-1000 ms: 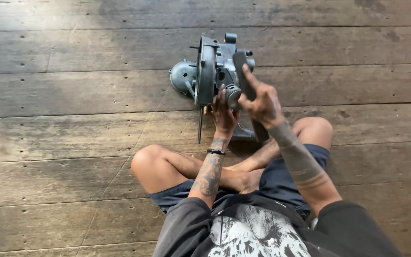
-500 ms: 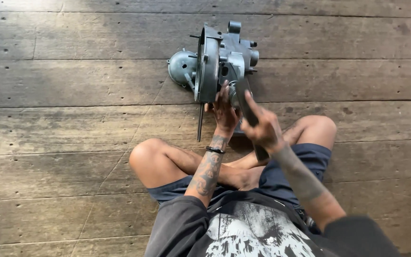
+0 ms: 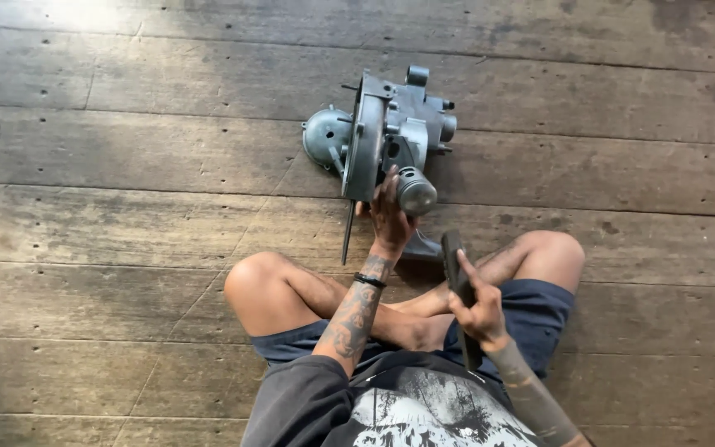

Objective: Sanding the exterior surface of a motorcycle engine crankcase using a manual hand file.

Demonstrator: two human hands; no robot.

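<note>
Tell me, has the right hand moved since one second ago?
Yes. The right hand, gripping a dark tool, has pulled back from the engine toward the lap.

No packages, labels, signs or screens show anywhere in this view. The only candidate is a dark, flat, oblong object (image 3: 459, 290) in the right hand (image 3: 482, 313), just beside the grey engine casing (image 3: 386, 136) on the plank floor. It is seen edge-on, so whether it carries a screen cannot be told.
</note>
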